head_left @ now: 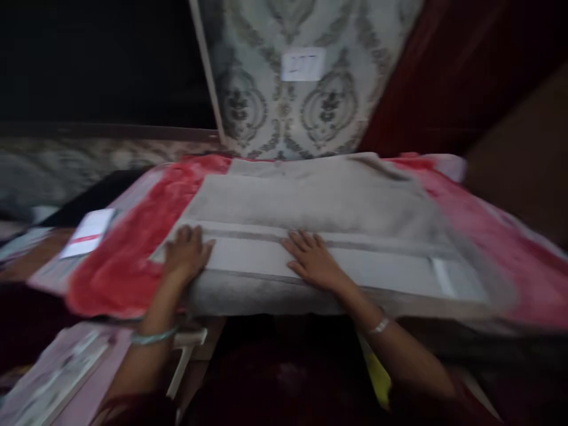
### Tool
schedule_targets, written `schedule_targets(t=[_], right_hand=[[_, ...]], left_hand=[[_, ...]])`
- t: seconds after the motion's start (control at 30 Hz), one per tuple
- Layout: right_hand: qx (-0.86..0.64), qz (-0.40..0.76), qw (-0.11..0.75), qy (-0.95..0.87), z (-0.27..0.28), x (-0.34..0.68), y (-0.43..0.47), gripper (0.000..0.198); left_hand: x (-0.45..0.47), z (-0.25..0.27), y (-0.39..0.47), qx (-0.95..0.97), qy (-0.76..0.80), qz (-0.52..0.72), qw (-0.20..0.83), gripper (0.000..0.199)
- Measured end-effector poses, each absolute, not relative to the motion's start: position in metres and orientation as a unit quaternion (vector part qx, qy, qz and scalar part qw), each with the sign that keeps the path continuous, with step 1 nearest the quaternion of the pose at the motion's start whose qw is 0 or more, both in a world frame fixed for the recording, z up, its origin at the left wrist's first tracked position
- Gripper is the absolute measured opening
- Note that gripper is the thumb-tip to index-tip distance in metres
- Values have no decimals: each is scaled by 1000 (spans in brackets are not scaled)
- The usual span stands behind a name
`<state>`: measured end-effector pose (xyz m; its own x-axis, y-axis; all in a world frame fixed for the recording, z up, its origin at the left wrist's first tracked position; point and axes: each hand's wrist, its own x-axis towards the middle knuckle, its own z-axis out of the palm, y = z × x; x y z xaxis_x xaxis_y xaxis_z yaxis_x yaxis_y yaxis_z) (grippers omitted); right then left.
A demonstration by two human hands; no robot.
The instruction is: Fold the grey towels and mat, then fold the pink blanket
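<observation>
Grey cloth (310, 201) lies in frame centre, long from left to right, under my left hand (184, 257) near its left edge and my right hand (316, 261) near its middle; both open flat, gripping nothing.

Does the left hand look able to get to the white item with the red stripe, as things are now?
Probably yes: the left hand rests on the grey cloth, and mostly low-lying red plush fabric separates it from the white item; nothing upright blocks.
</observation>
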<state>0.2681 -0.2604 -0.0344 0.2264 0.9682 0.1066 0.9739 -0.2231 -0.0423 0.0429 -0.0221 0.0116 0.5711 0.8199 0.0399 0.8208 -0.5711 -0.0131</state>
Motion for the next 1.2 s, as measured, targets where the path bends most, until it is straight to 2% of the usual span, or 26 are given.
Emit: schedule_targets(t=[0.13,0.27,0.47,0.6,0.83,1.07,1.2], right_hand=[[-784,10,74,-616,-12,271,-254,62],[-798,27,110,-592,-1,301,-269,61],[-930,3,108,-351,-3,378,-360,59],[-949,-11,108,-298,-6,416,-415,55],[-973,-126,130,-143,0,446,-473,41],[-986,-42,155,-53,8,467,-490,29],[-974,-67,214,-39,12,474,-491,19]], left_hand=[[91,23,-54,-940,-327,-88,30,66],[131,16,-89,-980,-184,-75,10,62],[140,1,-93,-981,-181,-68,31,69],[139,3,-92,-980,-185,-68,40,71],[141,-1,-91,-977,-191,-83,37,71],[139,-7,-83,-981,-174,-84,37,71],[141,-4,-87,-979,-180,-95,23,72]])
